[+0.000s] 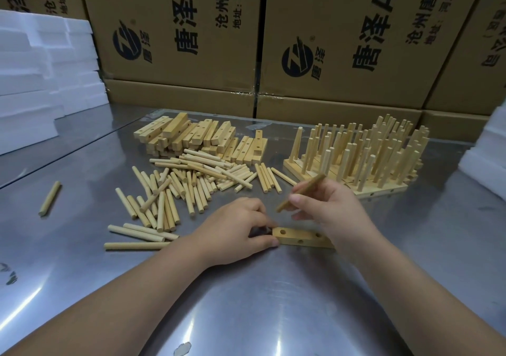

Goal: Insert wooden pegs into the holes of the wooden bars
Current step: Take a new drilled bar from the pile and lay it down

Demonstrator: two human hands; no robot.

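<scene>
A short wooden bar (299,237) with round holes lies flat on the metal table, near the middle. My left hand (232,228) grips its left end between thumb and fingers. My right hand (327,207) pinches a wooden peg (309,187), held tilted above the bar, lower end pointing down-left. Loose pegs (175,188) lie scattered behind my left hand. Behind them is a pile of empty bars (197,136). At the right stand finished bars with upright pegs (367,155).
Large printed cardboard boxes (328,40) wall off the back of the steel table (246,301). White foam slabs (41,82) are stacked at the far left, more foam (487,153) at the right edge. One stray peg (49,198) lies alone at the left.
</scene>
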